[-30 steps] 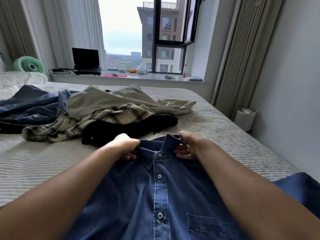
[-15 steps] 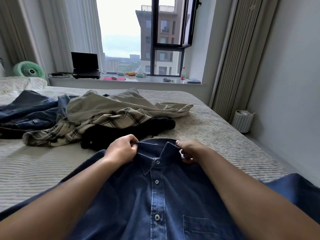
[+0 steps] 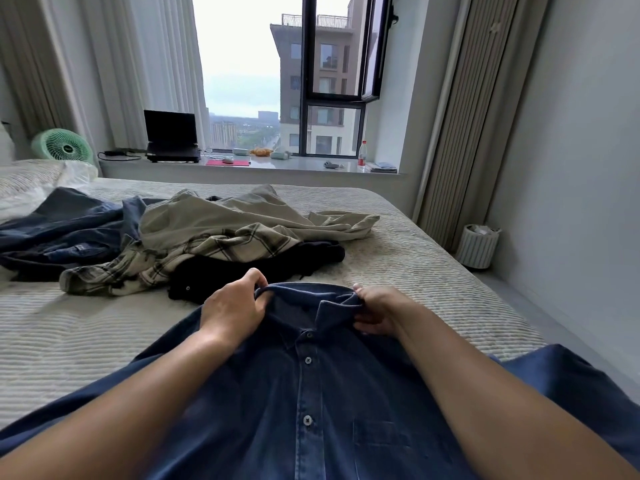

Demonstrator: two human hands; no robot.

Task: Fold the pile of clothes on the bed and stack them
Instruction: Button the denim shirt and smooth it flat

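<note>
A blue denim button shirt (image 3: 311,393) lies front up on the bed (image 3: 69,341), its collar pointing away from me. My left hand (image 3: 235,306) grips the left side of the collar, and my right hand (image 3: 377,310) grips the right side. Beyond the collar sits the unfolded pile: a black garment (image 3: 249,268), a plaid shirt (image 3: 207,251), a beige garment (image 3: 225,216) and dark blue jeans (image 3: 65,230) at the far left.
A pillow (image 3: 31,178) lies at the bed's far left by a green fan (image 3: 64,147). The windowsill holds a laptop (image 3: 171,136) and a bottle (image 3: 362,157). A white bin (image 3: 478,245) stands on the floor to the right.
Both hands have pulled the collar a little toward me and spread it wider, so its back edge now arches up between them. The view has tilted upward.
</note>
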